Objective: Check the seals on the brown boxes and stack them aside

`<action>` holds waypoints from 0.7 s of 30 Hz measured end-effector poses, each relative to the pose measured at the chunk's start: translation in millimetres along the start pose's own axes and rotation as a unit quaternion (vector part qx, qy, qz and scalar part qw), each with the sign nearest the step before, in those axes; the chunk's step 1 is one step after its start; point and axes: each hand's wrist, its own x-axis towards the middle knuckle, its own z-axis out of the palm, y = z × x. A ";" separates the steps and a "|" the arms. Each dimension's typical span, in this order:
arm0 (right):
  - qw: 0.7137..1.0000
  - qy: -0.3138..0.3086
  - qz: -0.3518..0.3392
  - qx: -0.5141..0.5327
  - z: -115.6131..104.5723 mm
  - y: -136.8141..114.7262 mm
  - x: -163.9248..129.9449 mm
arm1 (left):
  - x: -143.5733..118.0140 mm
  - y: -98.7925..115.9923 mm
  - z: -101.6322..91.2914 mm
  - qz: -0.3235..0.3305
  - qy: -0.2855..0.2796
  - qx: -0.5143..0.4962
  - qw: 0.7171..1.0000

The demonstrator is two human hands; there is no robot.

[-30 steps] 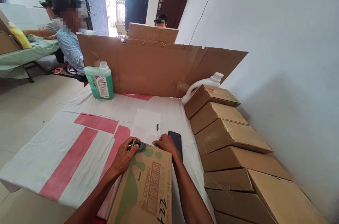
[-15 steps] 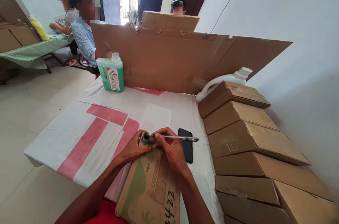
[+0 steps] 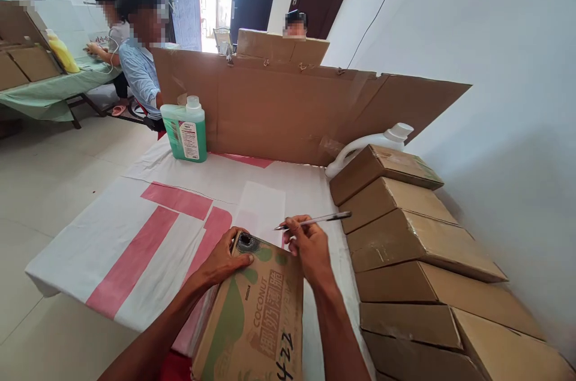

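A white wall [image 3: 495,69] fills the right of the frame, with dark doors and a bright doorway at upper centre and pale floor tiles at the left. The counter [image 3: 112,249], draped in a white cloth with pink bands, spreads across the middle. A long cardboard screen [image 3: 279,111] stands upright along its far edge, with a smaller cardboard piece rising behind it. Down the right side runs a row of brown cardboard boxes [image 3: 405,237], leaning one on the next, close beside the right hand. At upper left two people sit at a green-covered table [image 3: 49,90]; another person's head shows above the screen.

At bottom centre lies a printed carton [image 3: 256,321], one end on the counter, the near end running toward the bottom edge. It reads "COCONUT" beside large Chinese characters, with handwritten digits, seemingly "224", near the lower edge. The left hand [image 3: 222,261] rests on the carton's far left corner, fingers curled over a small dark round object [image 3: 246,242] set at that corner; what it is cannot be told.

A green bottle [image 3: 185,131] with a white cap and a label too small to read stands before the screen, left of centre. A white jug [image 3: 369,144] lies tipped behind the first box. A white sheet [image 3: 263,207] lies flat just beyond the carton. The right hand [image 3: 310,246] hovers above the carton's far right corner, fingers pinching a pen [image 3: 312,221] held almost level, its tip pointing left.
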 end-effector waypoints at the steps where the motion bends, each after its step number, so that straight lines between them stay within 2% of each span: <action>1: 0.999 0.010 0.001 -0.044 -8.8 3.3 12.2 | -0.3 -0.1 -0.1 -0.001 -0.003 -0.002 1.000; 3: 0.990 0.022 0.009 -0.143 -23.3 13.3 35.9 | 0.1 -1.6 -0.2 -0.005 -0.007 -0.008 1.000; 5: 0.975 0.001 0.035 -0.219 -30.3 27.6 54.3 | 1.7 -4.7 -0.4 -0.008 -0.008 -0.015 1.000; 9: 0.929 -0.072 0.099 -0.350 -24.0 60.3 68.3 | 5.0 -9.9 -0.5 -0.007 -0.018 -0.027 0.999; 12: 0.902 -0.096 0.125 -0.403 -16.5 73.9 66.0 | 4.3 -7.7 -0.2 -0.010 -0.019 -0.030 0.999; 16: 0.890 -0.063 0.125 -0.433 -22.8 71.6 52.0 | 2.4 -3.1 0.7 -0.019 -0.017 -0.026 0.999; 19: 0.884 -0.009 0.130 -0.449 -36.2 70.4 29.4 | 3.5 -5.7 1.4 -0.009 -0.014 -0.031 0.999; 21: 0.872 0.035 0.160 -0.462 -42.6 76.0 13.0 | 4.7 -8.9 1.7 -0.002 -0.017 -0.039 0.999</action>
